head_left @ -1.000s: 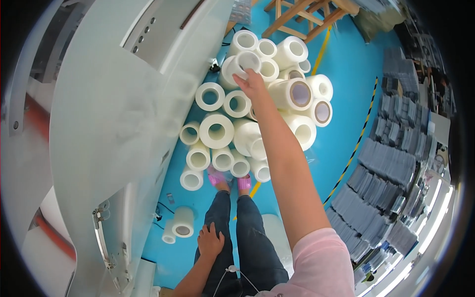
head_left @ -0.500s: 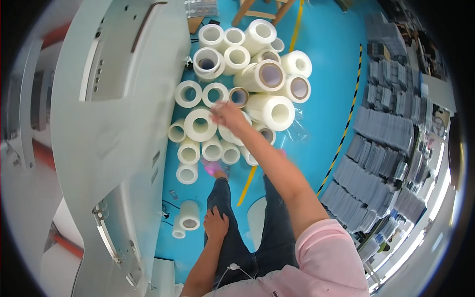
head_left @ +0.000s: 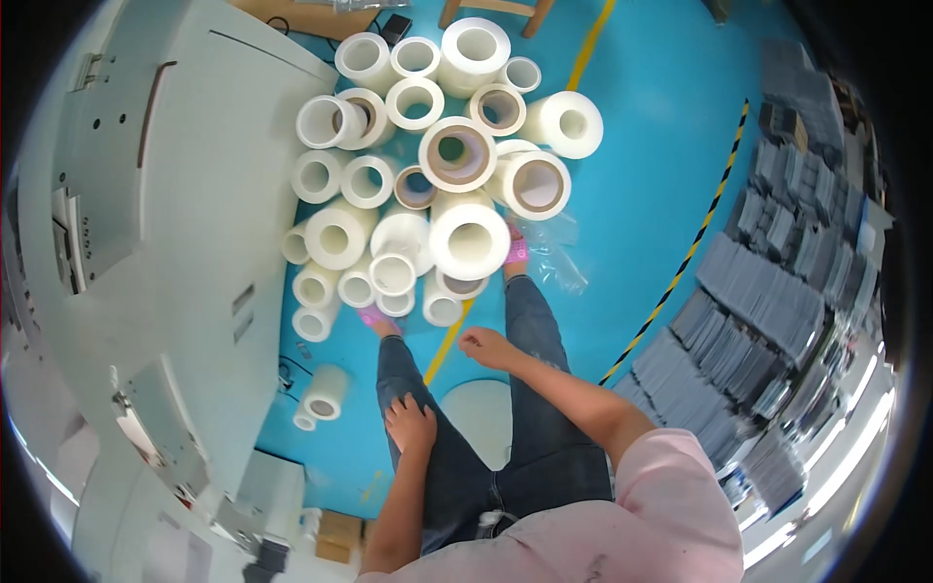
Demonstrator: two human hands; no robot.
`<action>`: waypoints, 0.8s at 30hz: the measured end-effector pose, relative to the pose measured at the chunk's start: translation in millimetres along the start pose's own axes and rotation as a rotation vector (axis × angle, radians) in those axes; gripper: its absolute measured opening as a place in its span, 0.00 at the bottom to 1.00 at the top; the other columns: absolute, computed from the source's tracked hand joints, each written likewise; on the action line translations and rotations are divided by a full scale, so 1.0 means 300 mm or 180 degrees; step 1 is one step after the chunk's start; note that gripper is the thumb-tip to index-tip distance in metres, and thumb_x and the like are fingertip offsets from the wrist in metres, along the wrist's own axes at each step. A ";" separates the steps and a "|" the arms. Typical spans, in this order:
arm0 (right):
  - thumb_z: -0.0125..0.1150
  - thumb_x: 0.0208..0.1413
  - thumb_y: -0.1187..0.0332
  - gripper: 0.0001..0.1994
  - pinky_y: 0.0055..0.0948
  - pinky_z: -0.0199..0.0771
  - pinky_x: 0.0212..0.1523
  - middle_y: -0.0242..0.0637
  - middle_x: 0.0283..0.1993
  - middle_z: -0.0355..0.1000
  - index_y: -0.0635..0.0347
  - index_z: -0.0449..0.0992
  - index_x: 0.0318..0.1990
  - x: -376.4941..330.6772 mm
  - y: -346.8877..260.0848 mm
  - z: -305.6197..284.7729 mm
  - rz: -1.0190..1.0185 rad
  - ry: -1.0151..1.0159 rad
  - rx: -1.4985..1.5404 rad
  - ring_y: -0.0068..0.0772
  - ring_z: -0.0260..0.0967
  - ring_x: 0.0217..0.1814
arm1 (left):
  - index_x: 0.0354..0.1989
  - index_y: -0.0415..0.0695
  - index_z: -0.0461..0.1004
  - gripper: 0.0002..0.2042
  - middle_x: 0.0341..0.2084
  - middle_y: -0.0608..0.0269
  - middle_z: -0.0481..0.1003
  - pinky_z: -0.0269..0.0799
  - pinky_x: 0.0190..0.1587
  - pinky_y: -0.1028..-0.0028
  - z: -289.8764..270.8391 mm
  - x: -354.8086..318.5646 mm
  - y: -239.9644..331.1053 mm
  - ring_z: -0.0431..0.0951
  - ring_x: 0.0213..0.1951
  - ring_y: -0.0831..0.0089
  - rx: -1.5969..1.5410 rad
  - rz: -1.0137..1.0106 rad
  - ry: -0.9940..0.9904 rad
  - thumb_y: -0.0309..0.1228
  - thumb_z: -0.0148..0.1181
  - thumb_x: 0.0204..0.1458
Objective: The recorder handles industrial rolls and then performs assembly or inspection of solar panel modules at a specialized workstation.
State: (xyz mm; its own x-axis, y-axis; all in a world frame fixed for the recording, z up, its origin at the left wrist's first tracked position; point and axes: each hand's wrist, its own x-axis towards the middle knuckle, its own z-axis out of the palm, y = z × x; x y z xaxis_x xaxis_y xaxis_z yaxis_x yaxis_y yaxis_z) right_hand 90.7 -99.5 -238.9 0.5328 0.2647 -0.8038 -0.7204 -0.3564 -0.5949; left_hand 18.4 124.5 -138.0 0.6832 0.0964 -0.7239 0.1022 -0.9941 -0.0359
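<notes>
Many upright rolls of whitish clear film are packed together on the blue floor ahead of me. A large film roll (head_left: 469, 278) stands at the near right of the cluster, and a brown-cored roll (head_left: 428, 155) is in its middle. Just short of the rolls, over the inner side of my right knee, my right hand (head_left: 489, 348) hovers with its fingers curled in. Whether anything is in those fingers is hidden. My left hand (head_left: 411, 424) rests on my left thigh, fingers spread and holding nothing.
A pale machine cabinet (head_left: 219, 194) runs along the left. Two separate rolls (head_left: 327, 394) stand beside it near a black cable. Crumpled clear plastic (head_left: 564, 262) lies right of my foot. Stacked grey sheets (head_left: 763, 287) line the right, beyond a yellow-black floor stripe (head_left: 688, 243).
My right hand has drawn back from above the rolls to beside my right knee, its fingers curled. My left hand stays on my thigh. The view has shifted slightly.
</notes>
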 end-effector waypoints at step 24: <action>0.49 0.64 0.74 0.06 0.22 0.73 0.37 0.34 0.34 0.74 0.64 0.72 0.44 -0.270 0.264 -0.194 -0.0231 -0.0469 0.0464 0.21 0.72 0.34 | 0.35 0.41 0.76 0.07 0.37 0.56 0.73 0.67 0.49 0.59 0.091 -0.396 0.912 0.73 0.44 0.55 -0.4118 0.1589 0.0850 0.25 0.55 0.48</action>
State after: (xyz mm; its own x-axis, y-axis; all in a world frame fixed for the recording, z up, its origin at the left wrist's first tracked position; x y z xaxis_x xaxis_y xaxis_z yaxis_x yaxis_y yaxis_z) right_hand 16.4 -201.4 -221.1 0.5227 0.4169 -0.7436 -0.7448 -0.2011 -0.6363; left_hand -54.5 -160.2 -80.8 0.9437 -0.0959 -0.3166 0.2944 -0.1927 0.9360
